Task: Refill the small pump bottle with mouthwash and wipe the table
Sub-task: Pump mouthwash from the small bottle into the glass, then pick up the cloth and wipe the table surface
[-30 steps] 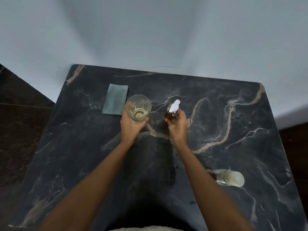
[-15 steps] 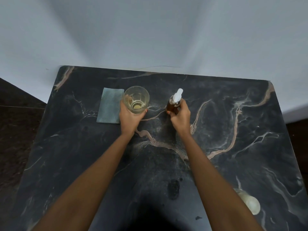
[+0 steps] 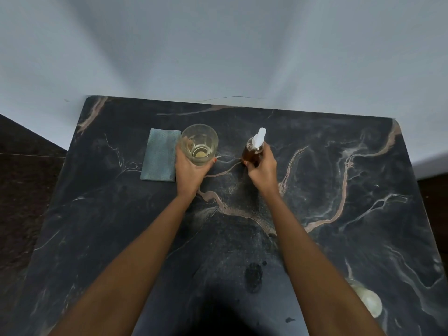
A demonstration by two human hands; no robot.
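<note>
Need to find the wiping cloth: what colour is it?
Pale blue-grey cloth, seen best in the head view.

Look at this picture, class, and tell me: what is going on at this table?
A person leans over a dark veined marble table. Their left hand grips a clear drinking glass with a little pale liquid at its bottom. Their right hand grips a small amber pump bottle. Its white pump top is on, so no pouring is under way. A folded grey-blue cloth lies flat just left of the glass.
</note>
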